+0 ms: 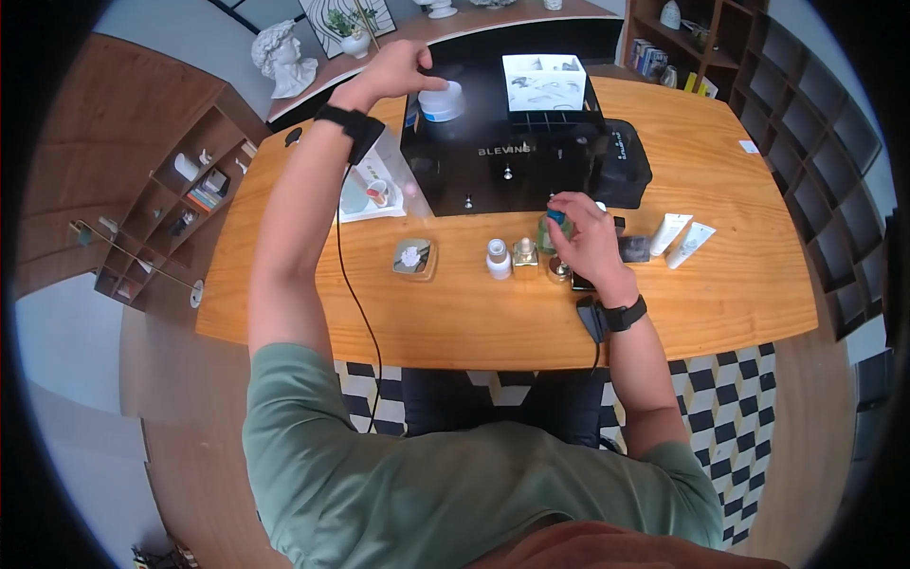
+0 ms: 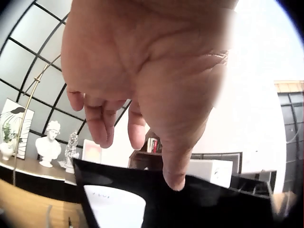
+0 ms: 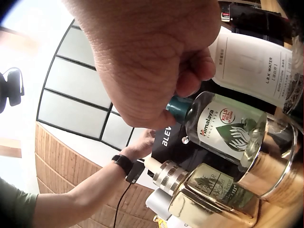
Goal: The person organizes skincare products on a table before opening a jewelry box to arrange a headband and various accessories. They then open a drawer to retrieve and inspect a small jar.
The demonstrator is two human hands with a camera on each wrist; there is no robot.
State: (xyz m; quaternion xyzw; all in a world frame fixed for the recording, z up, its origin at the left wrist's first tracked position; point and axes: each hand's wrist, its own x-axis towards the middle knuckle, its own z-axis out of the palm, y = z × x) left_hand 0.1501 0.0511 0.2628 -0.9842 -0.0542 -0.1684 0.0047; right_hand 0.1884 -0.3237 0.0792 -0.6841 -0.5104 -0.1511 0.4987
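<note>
The right hand's (image 1: pixel 590 239) fingers pinch the cap (image 3: pixel 179 108) of the green bottle (image 3: pixel 225 124), before the black box (image 1: pixel 450 171); the left hand (image 1: pixel 393 71) hangs over the box, fingers loose. Apparently a pick-up, calling next for a steady lift.

Brightly lit; wrist views partly washed out, edges bowed and dark

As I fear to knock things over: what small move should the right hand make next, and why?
Probably lift the clear, teal-capped Himalaya bottle straight up: the right hand pinches its cap, and the square, gold-and-green dropper bottle stands close beside it.
</note>
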